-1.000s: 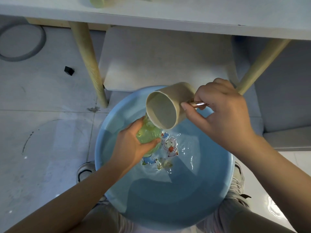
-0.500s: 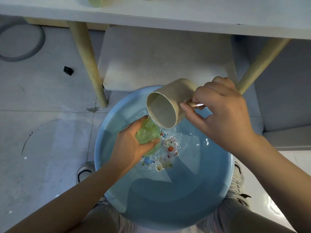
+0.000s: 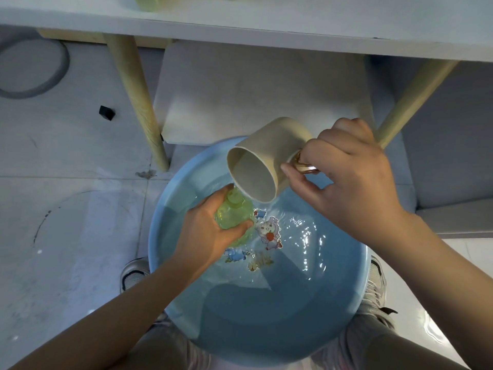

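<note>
Right hand (image 3: 354,188) grips beige mug (image 3: 269,153) by its handle, tipped slightly steeper than before. Lip now over green bottle (image 3: 234,212), clasped by left hand (image 3: 205,236) near basin's (image 3: 266,343) far-left rim. Filling likely underway.

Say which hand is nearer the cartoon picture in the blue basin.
Left: left hand, gripping a green translucent bottle, sits beside the cartoon picture; right hand holds a beige mug above.

L hand (image 3: 210,231) at 7 o'clock, fingers wrapped round see-thru green plastic bottle (image 3: 234,216); R hand (image 3: 352,182) at 3 o'clock pinches copper handle (image 3: 306,166) of beige cylindrical mug (image 3: 269,153).
</note>
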{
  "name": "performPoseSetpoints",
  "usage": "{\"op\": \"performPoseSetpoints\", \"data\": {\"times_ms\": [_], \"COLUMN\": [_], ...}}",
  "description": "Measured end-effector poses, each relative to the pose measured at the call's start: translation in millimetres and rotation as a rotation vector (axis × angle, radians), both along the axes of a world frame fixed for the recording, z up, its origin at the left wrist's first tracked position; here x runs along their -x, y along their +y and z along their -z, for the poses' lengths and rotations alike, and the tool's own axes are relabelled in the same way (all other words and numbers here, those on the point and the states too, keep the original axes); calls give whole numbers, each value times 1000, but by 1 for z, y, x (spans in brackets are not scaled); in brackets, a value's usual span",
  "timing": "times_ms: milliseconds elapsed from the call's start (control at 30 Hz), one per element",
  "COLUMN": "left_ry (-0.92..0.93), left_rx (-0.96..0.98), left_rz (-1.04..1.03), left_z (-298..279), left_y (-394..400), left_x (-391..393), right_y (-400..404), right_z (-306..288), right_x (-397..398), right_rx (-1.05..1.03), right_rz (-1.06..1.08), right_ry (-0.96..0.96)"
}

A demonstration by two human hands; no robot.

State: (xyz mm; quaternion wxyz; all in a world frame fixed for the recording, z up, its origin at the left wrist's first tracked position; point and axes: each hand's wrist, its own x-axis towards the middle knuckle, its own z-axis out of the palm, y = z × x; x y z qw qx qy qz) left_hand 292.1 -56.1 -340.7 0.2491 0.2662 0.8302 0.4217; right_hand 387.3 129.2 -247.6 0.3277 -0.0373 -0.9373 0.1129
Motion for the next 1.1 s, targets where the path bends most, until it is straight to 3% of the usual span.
{"op": "performPoseSetpoints", "data": {"times_ms": [1100], "left_ry": [-33], "left_rx": [43], "left_rz": [25], "left_z": [-1], "left_y": [0], "left_x": [-1], "right_y": [-3], "right_z": [-5], "right_x": [0], "right_rx": [-90], "right_rz": [-159], "right_ry": [40]}}
